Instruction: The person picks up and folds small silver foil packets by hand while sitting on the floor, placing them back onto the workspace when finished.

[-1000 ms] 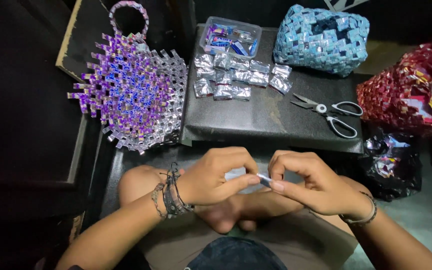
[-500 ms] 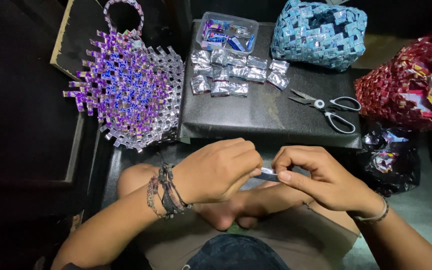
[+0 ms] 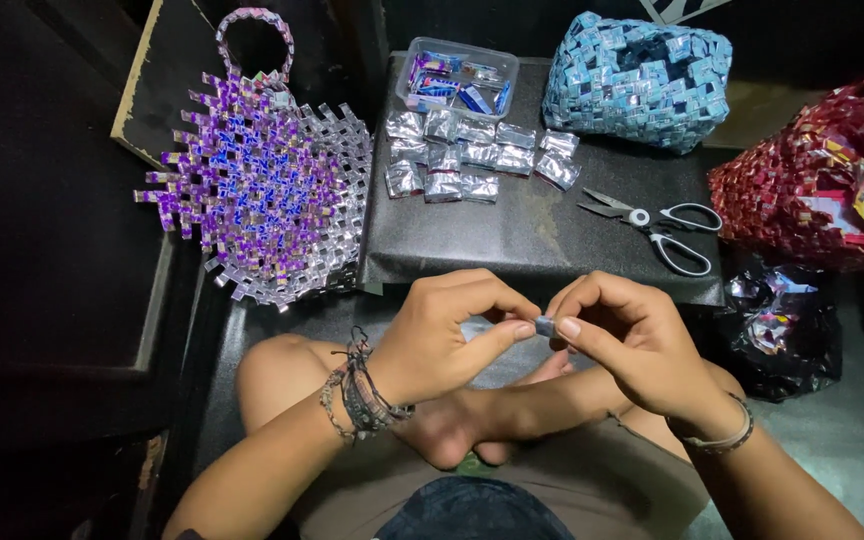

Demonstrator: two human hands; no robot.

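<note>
Both hands meet over my lap, pinching one small folded foil wrapper strip (image 3: 544,326) between them. My left hand (image 3: 447,335), with braided bracelets on the wrist, grips its left end with thumb and fingertips. My right hand (image 3: 624,340), with a thin bangle on the wrist, pinches its right end. Just beyond the hands lies a dark board (image 3: 542,235) with several folded silver wrapper pieces (image 3: 462,160) in rows at its far side.
A half-woven purple and silver wrapper bag (image 3: 262,185) with a loop handle lies left of the board. A clear tub of wrappers (image 3: 457,80), a blue woven bag (image 3: 642,80) and scissors (image 3: 657,225) sit further back and right. A red woven bag (image 3: 817,190) and a black bag of scraps (image 3: 777,325) are at right.
My hands have drawn closer together and shifted slightly up; the strip between them now shows only as a short piece at the fingertips.
</note>
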